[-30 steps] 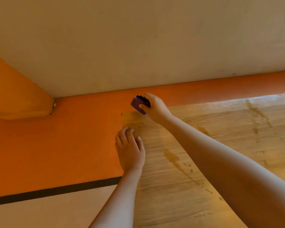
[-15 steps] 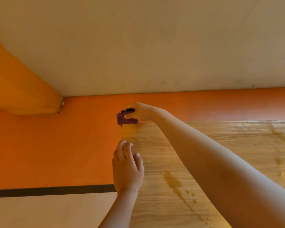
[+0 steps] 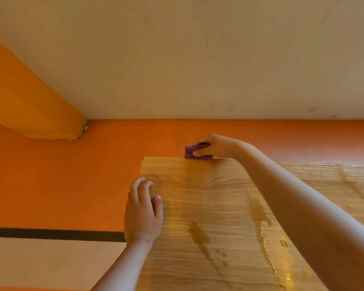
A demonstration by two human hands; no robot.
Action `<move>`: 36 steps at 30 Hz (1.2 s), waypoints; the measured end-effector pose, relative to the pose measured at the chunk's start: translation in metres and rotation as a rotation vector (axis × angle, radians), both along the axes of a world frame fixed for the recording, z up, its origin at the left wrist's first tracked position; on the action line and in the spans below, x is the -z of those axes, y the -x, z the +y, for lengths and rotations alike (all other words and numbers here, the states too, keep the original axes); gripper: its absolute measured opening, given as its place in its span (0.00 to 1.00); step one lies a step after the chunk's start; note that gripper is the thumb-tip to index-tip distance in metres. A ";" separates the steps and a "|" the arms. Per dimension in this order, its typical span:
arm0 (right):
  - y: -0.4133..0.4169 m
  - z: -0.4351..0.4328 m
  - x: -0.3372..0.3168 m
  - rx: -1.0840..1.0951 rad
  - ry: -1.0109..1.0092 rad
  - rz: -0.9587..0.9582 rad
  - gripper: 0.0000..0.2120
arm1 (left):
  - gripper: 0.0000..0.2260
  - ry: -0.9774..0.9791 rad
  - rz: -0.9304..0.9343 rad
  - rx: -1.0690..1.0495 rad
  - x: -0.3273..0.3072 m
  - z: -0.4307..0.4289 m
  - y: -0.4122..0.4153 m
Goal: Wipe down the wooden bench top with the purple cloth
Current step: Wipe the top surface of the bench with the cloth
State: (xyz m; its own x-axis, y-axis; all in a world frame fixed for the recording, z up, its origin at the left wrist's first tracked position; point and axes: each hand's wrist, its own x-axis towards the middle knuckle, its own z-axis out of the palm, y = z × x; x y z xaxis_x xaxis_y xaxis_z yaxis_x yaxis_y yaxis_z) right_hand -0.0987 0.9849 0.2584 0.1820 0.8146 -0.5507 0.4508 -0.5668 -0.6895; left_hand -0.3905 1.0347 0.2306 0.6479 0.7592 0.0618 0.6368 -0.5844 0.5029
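Purple cloth [image 3: 198, 153]: bunched small, pinched between thumb and fingers of the right hand [image 3: 215, 147], pressed on the far edge of the wooden bench top [image 3: 208, 206], near its far left corner.
Right hand: closed around the cloth; forearm stretches back from the grip toward the lower right.
Left hand [image 3: 143, 211]: nearer than the grip and to its left, palm down on the bench's left edge, fingers loosely curled, holding nothing.
Bench top: pale grained wood, glossy; wet streaks and droplets [image 3: 200, 238] nearer than the grip.
Beyond the grip: orange wall band [image 3: 72, 175], beige wall [image 3: 177, 59] above; dark stripe [image 3: 51, 233] lower left; orange beam [image 3: 29, 101] upper left.
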 end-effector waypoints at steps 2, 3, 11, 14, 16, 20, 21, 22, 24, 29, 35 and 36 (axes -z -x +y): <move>-0.018 -0.026 -0.004 0.062 0.008 -0.007 0.08 | 0.12 -0.003 0.003 -0.003 0.000 0.000 -0.001; -0.023 -0.032 -0.006 0.078 0.001 -0.023 0.08 | 0.12 -0.005 0.005 -0.005 0.000 0.000 -0.001; 0.026 0.044 -0.005 -0.044 -0.175 -0.042 0.13 | 0.12 -0.030 0.013 -0.039 -0.001 0.000 0.001; 0.025 0.034 -0.002 0.004 -0.203 0.014 0.14 | 0.12 -0.026 0.006 -0.029 -0.001 -0.003 0.001; 0.012 0.008 -0.003 0.054 -0.202 0.031 0.15 | 0.12 -0.024 0.001 -0.020 -0.002 -0.003 0.001; -0.036 -0.062 -0.009 0.137 -0.121 -0.016 0.14 | 0.12 -0.035 0.022 -0.014 -0.001 -0.002 -0.001; -0.049 -0.080 -0.010 0.152 -0.100 -0.028 0.12 | 0.12 -0.037 0.032 -0.017 -0.001 -0.002 -0.001; -0.060 -0.095 -0.011 0.167 -0.081 -0.034 0.09 | 0.12 -0.041 0.037 -0.022 -0.001 -0.002 -0.001; -0.071 -0.114 -0.013 0.201 -0.067 -0.029 0.04 | 0.12 -0.054 0.038 -0.022 -0.001 -0.003 -0.001; -0.048 -0.080 -0.009 0.197 -0.096 -0.044 0.10 | 0.13 -0.058 0.034 -0.022 -0.002 -0.001 -0.003; -0.008 -0.023 0.002 0.114 -0.131 -0.063 0.16 | 0.14 -0.053 0.052 -0.018 0.000 0.000 -0.002; -0.008 -0.024 0.002 0.118 -0.131 -0.060 0.16 | 0.15 -0.049 0.054 -0.017 0.000 0.000 -0.002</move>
State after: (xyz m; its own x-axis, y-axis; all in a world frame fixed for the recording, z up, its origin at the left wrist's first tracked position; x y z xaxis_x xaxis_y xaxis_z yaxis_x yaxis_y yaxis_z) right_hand -0.0904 0.9613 0.2567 0.3097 0.8499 -0.4264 0.4290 -0.5251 -0.7350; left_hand -0.3888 1.0352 0.2301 0.6384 0.7671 0.0641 0.6723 -0.5962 0.4388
